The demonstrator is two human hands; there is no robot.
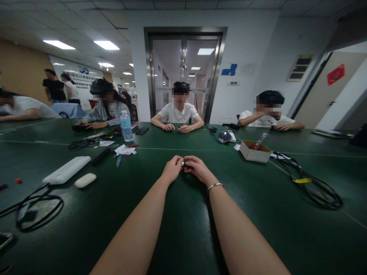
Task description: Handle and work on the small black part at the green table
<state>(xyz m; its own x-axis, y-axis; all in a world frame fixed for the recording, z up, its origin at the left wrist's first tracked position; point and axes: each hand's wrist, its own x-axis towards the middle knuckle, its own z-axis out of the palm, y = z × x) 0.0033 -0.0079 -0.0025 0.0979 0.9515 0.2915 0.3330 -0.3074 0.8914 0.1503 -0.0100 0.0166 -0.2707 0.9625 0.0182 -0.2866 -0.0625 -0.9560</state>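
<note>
In the head view both my hands meet over the middle of the green table (183,229), fingers bent and closed. Between their fingertips shows a small silver-and-black object (182,164), too small and too covered to name. My left hand (172,170) pinches it from the left. From the other side my right hand (198,169) grips it with thumb and fingers; a silver bracelet (215,186) circles that wrist. The fingers hide most of the object.
To the left are a white power bank (67,170), a white oval case (85,180), looped black cable (43,214) and a water bottle (126,126). On the right lie an open cardboard box (255,153) and coiled cable (318,191). Several people sit around the table.
</note>
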